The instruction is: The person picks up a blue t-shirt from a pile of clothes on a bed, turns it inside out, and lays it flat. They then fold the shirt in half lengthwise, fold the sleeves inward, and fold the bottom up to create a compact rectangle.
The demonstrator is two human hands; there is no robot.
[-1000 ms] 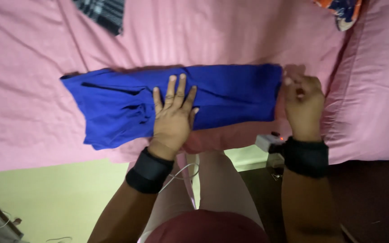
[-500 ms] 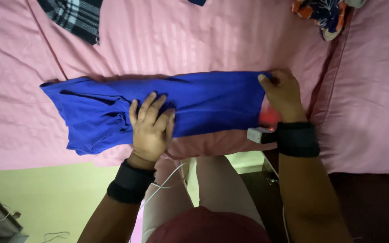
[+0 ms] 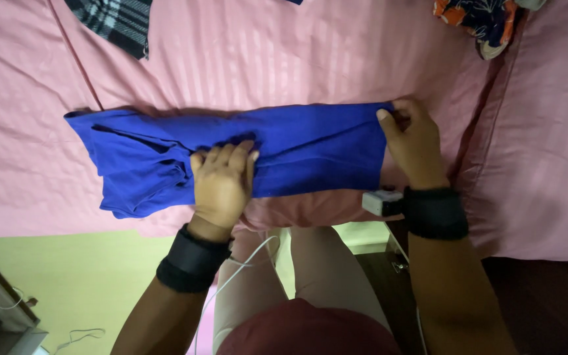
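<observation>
The blue garment (image 3: 231, 148) lay flat across the pink striped bedsheet (image 3: 264, 59), folded into a long horizontal band, with bunched sleeve and collar material at its 9 o'clock end. Compared with the two preceding frames, the band had become narrower and smoother, and its 3 o'clock edge had been squared off.

The left hand (image 3: 221, 184) had changed posture. One second earlier it lay open with fingers spread on the cloth; at this moment the fingers were curled together and pressed down on the middle of the garment, at the near edge. Whether cloth was pinched under the fingertips could not be determined.

The right hand (image 3: 415, 144) had moved from beyond the 3 o'clock end onto the end itself. Its thumb and fingers were closed on the upper corner of that edge, holding the cloth.

Judged from these changes, the lengthwise fold appeared complete, with one hand anchoring the middle and the other gripping the end.

Both wrists carried black bands (image 3: 435, 212). A plaid cloth (image 3: 116, 23) lay at 11 o'clock of the garment, well apart. A floral cloth (image 3: 481, 20) lay at 1 o'clock, near the pink pillow (image 3: 547, 131) at 3 o'clock
</observation>
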